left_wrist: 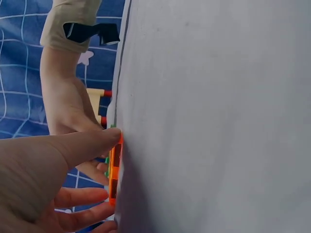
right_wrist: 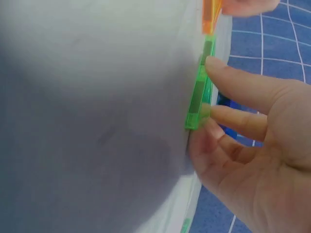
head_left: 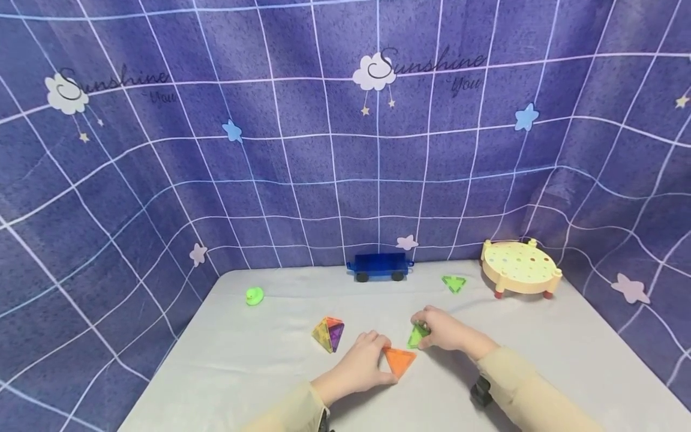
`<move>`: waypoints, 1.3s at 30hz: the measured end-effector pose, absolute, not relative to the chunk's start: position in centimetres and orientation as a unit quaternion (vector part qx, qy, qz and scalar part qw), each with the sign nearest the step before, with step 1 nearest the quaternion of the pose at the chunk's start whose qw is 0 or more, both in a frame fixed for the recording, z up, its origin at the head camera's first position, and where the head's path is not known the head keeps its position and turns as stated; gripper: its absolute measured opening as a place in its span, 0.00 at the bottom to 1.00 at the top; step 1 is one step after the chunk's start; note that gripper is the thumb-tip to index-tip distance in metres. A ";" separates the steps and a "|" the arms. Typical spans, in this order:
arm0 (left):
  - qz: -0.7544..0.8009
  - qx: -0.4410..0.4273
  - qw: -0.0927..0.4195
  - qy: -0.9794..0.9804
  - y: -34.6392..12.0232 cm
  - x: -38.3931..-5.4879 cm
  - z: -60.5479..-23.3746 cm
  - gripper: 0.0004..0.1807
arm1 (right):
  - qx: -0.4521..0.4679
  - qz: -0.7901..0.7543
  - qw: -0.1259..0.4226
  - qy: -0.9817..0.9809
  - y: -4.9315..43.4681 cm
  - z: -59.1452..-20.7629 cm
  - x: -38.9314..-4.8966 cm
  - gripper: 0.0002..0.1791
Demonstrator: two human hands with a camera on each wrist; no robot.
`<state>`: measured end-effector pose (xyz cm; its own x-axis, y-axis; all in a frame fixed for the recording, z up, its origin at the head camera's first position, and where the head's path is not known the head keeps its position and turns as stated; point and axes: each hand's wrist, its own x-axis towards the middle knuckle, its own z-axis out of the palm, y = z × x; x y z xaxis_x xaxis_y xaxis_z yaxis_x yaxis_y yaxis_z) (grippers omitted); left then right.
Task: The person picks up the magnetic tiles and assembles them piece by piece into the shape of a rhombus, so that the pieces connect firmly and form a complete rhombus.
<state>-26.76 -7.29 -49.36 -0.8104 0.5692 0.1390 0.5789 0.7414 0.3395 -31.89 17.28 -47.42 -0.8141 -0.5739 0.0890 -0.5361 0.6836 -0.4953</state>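
2 triangular tiles held, 1 per hand. Left hand (head_left: 363,363) pinches the orange tile (head_left: 399,361) between thumb and fingers, just off that hand's right side. Right hand (head_left: 439,329) has the green tile (head_left: 415,337) pinched at its fingertips, on that hand's left. Both tiles sit between the hands, low over the tabletop (head_left: 243,360); near corners almost meet, can't tell if touching.

Handling, my read: light, stiff moulded plastic, thick rims. Won't flex, so a gentle pinch is plenty. Faces probably slick; take them by the rims, thumb on 1 edge, fingers opposite. Cracking unlikely at that force. Rims may be magnetic, so a tug at close range is possible.

Tile cluster (head_left: 328,334), beyond and left of the left hand: likely less sturdy than a single tile; cup it, don't squeeze.
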 end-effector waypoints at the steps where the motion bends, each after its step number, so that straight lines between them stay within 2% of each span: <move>1: -0.187 -0.306 0.015 -0.933 -7.2 -27.0 -49.4 0.36 | -0.298 -0.257 0.042 0.918 17.1 -47.2 -32.1 0.31; 7: -0.199 -0.299 0.049 -0.932 -6.6 -29.1 -48.5 0.39 | -0.284 -0.256 0.060 0.922 16.6 -45.1 -34.2 0.31; 16: -0.205 -0.302 0.053 -0.930 -6.0 -30.0 -47.8 0.40 | -0.264 -0.310 0.042 0.912 16.2 -45.1 -35.2 0.30; 26: -0.209 -0.277 0.035 -0.937 -5.3 -29.8 -48.6 0.42 | -0.260 -0.356 -0.007 0.898 15.5 -46.5 -34.3 0.23; 33: -0.222 -0.276 0.025 -0.935 -5.4 -29.8 -49.3 0.46 | -0.273 -0.364 -0.023 0.890 15.4 -47.2 -33.9 0.23; 39: -0.261 -0.290 -0.005 -0.921 -5.5 -29.9 -50.1 0.53 | -0.303 -0.385 -0.028 0.872 15.6 -48.1 -33.1 0.24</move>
<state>-29.91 -5.46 -50.10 -0.8315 0.5369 0.1429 0.5321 0.6956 0.4827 -33.14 15.63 -48.06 -0.8152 -0.5065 0.2811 -0.5490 0.5207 -0.6538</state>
